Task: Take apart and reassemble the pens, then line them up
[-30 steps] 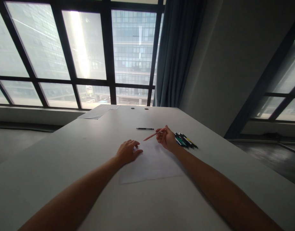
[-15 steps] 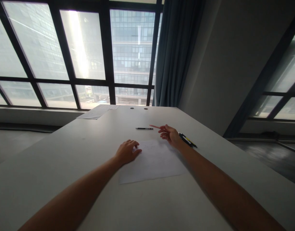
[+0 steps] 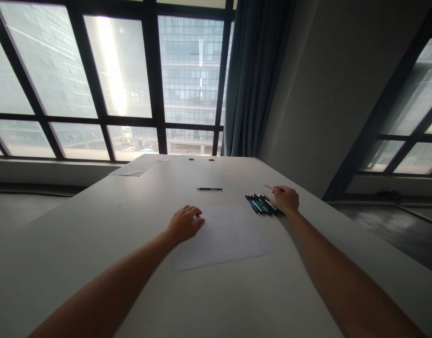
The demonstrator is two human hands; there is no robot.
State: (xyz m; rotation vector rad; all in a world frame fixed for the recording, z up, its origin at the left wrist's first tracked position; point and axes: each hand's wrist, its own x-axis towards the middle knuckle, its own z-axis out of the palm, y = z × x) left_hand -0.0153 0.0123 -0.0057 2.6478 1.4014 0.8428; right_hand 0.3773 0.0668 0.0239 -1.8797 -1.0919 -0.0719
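A white sheet of paper (image 3: 224,239) lies on the table with faint small marks near its top. On its left edge rests my left hand (image 3: 185,223), fingers loosely curved and apart, holding nothing. My right hand (image 3: 286,198) is at the right, closed on a slim pinkish pen (image 3: 269,187) whose end points left. Just left of and below that hand, several dark pens (image 3: 261,205) with blue, green and yellow parts lie side by side in a row. Beyond the paper, a single black pen (image 3: 209,189) lies crosswise.
The white table (image 3: 148,197) stretches away toward large windows (image 3: 191,70). Other papers (image 3: 134,165) lie at its far left edge. Two dark round fittings (image 3: 211,160) sit near the far end, beside a blue curtain (image 3: 249,80).
My right hand has moved right with the pinkish pen, from above the paper to the pen row, which now shows more fully. My left hand has stayed on the paper.
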